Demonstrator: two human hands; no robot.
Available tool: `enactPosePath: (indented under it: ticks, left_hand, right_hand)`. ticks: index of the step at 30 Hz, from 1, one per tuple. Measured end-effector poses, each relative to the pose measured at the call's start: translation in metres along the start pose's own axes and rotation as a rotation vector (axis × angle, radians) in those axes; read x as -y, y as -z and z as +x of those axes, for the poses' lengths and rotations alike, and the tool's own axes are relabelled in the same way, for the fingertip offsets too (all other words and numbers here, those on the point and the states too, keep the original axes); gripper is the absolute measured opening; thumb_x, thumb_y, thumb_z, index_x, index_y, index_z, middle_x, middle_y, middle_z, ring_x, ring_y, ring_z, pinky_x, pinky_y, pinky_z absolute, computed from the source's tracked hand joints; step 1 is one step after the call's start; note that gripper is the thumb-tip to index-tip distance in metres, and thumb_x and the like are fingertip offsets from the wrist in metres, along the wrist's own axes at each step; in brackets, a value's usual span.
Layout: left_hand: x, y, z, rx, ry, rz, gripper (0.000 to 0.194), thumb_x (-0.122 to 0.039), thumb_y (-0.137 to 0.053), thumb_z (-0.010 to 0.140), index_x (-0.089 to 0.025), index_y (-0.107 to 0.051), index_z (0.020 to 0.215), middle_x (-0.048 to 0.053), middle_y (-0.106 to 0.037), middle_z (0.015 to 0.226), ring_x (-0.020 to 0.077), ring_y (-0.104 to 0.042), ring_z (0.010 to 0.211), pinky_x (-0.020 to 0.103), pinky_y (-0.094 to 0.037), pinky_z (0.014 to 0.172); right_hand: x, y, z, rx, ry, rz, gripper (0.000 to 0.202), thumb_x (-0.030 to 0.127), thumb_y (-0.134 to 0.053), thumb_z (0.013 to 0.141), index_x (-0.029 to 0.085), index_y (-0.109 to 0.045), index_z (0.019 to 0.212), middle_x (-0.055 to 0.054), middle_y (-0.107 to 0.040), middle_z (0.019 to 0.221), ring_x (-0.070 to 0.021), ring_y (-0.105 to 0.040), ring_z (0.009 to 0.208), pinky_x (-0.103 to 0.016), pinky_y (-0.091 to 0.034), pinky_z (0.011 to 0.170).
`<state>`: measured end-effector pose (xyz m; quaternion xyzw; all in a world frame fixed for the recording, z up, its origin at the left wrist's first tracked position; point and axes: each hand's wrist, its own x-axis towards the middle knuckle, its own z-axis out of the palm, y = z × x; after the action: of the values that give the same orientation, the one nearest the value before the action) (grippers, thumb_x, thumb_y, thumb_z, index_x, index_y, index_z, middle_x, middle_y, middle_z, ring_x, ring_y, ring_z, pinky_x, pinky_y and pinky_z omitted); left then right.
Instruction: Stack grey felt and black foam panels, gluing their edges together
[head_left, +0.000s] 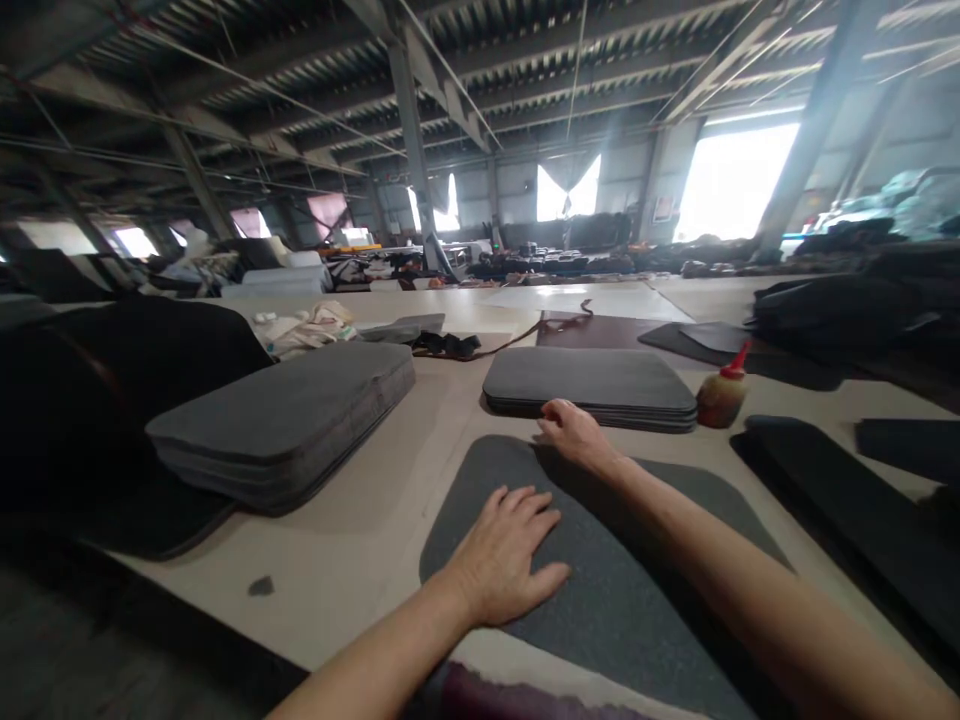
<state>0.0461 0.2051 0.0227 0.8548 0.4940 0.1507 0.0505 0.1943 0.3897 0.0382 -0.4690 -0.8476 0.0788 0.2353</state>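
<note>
My left hand lies flat with fingers spread on a dark grey rounded-corner felt-like sheet in front of me. Above the far edge of that sheet, my right hand has its fingers curled together, close to the front edge of a low stack of similar grey pieces. What its fingers hold, if anything, is hidden. Just right of that stack stands a squeeze bottle with a red nozzle and brownish contents. To the left sits a thicker stack of grey pieces.
Dark flat pieces lie along the right side of the pale table. A small grey scrap is near the front edge. Farther back are crumpled cloth, a brown strip and a maroon sheet.
</note>
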Motion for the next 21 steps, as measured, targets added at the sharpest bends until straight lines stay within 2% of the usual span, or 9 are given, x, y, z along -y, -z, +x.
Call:
enactPosePath:
  ticks: [2,4,7,9,11,12,15,18,21]
  left_hand:
    - [0.0,-0.001,0.0,-0.01,-0.006,0.002,0.056,-0.051,-0.058,0.092,-0.022,-0.051,0.139,0.009,-0.047,0.152,0.0307,-0.037,0.143,0.059,-0.024,0.121]
    - [0.001,-0.001,0.0,-0.019,-0.006,0.002,0.055,-0.051,-0.059,0.091,-0.023,-0.052,0.139,0.008,-0.048,0.152,0.0308,-0.038,0.142,0.059,-0.024,0.12]
    - [0.001,-0.002,0.0,-0.032,-0.005,0.008,0.055,-0.05,-0.059,0.091,-0.023,-0.053,0.138,0.008,-0.049,0.151,0.0311,-0.038,0.141,0.058,-0.025,0.12]
    - [0.001,-0.002,0.0,-0.036,-0.009,0.017,0.054,-0.049,-0.06,0.091,-0.023,-0.053,0.138,0.008,-0.049,0.15,0.0315,-0.039,0.141,0.058,-0.026,0.12]
    - [0.001,-0.002,0.0,-0.043,-0.015,0.027,0.054,-0.048,-0.06,0.091,-0.023,-0.053,0.138,0.008,-0.05,0.15,0.0317,-0.039,0.141,0.058,-0.026,0.12]
    - [0.0,-0.002,0.001,-0.044,-0.017,0.031,0.053,-0.048,-0.061,0.091,-0.023,-0.053,0.138,0.008,-0.05,0.15,0.0317,-0.039,0.141,0.058,-0.026,0.12]
    - [-0.001,0.0,0.001,-0.045,-0.022,0.042,0.052,-0.045,-0.062,0.09,-0.022,-0.055,0.137,0.009,-0.051,0.148,0.0313,-0.041,0.139,0.056,-0.028,0.119]
    - [-0.002,0.001,0.001,-0.049,-0.02,0.052,0.051,-0.042,-0.063,0.089,-0.022,-0.056,0.136,0.009,-0.053,0.147,0.0306,-0.043,0.137,0.054,-0.029,0.12]
    - [-0.003,0.001,0.0,-0.041,-0.009,0.06,0.051,-0.041,-0.063,0.09,-0.022,-0.056,0.136,0.009,-0.051,0.148,0.0307,-0.042,0.138,0.054,-0.029,0.12]
  right_hand:
    - [-0.015,0.014,-0.026,0.028,0.006,-0.009,0.032,0.033,-0.041,0.102,0.016,-0.065,0.114,-0.012,-0.067,0.115,-0.0205,-0.063,0.103,-0.029,-0.045,0.092]
    - [-0.03,0.021,-0.056,0.096,0.083,-0.011,0.038,0.04,-0.038,0.103,0.018,-0.065,0.118,-0.011,-0.065,0.123,-0.0208,-0.062,0.11,-0.029,-0.044,0.097]
    - [-0.05,0.019,-0.092,0.185,0.194,-0.094,0.055,0.051,-0.038,0.103,0.014,-0.054,0.14,-0.016,-0.05,0.148,-0.0264,-0.046,0.136,-0.037,-0.033,0.114]
    - [-0.054,0.015,-0.103,0.182,0.106,-0.203,0.069,0.056,-0.036,0.102,0.005,-0.045,0.147,-0.022,-0.038,0.155,-0.0328,-0.033,0.144,-0.045,-0.026,0.118]
    - [-0.048,0.011,-0.104,0.163,-0.001,-0.258,0.072,0.057,-0.033,0.102,0.002,-0.043,0.147,-0.025,-0.036,0.155,-0.0353,-0.03,0.146,-0.048,-0.025,0.119]
    - [-0.04,0.011,-0.102,0.161,-0.007,-0.254,0.07,0.056,-0.032,0.103,0.003,-0.043,0.148,-0.024,-0.036,0.156,-0.0351,-0.029,0.146,-0.048,-0.025,0.119]
    - [-0.011,0.01,-0.088,0.185,0.121,-0.19,0.056,0.048,-0.03,0.105,0.015,-0.046,0.147,-0.015,-0.038,0.157,-0.0304,-0.029,0.146,-0.048,-0.027,0.117]
    - [0.011,0.008,-0.071,0.197,0.152,-0.173,0.043,0.043,-0.034,0.105,0.022,-0.061,0.13,-0.011,-0.054,0.143,-0.0278,-0.043,0.134,-0.043,-0.036,0.109]
    - [0.015,0.003,-0.048,0.146,0.04,-0.186,0.041,0.035,-0.035,0.104,0.016,-0.07,0.112,-0.017,-0.062,0.125,-0.0317,-0.051,0.121,-0.044,-0.042,0.1]
